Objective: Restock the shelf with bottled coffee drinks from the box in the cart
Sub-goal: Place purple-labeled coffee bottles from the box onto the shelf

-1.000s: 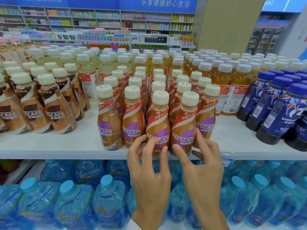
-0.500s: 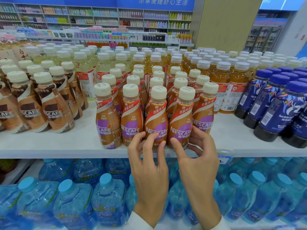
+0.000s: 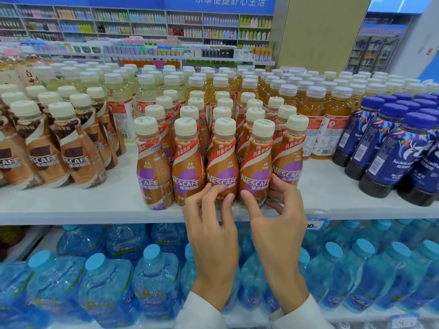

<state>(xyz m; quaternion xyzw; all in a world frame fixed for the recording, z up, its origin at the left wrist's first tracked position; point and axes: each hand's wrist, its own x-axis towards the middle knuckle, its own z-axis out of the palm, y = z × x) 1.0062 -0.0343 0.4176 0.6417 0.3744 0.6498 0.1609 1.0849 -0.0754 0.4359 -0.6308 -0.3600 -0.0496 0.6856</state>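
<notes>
Left hand point(image 3: 211, 229): your fingers curl round centre coffee bottle point(image 3: 222, 162) at shelf point(image 3: 71, 205) front edge.
Right hand point(image 3: 279, 222): your fingers grip neighbouring bottle point(image 3: 255, 167).

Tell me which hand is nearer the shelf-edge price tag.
Right. The right hand, gripping a coffee bottle, sits just left of the price tag; the left hand is farther left, on the neighbouring bottle.
</notes>
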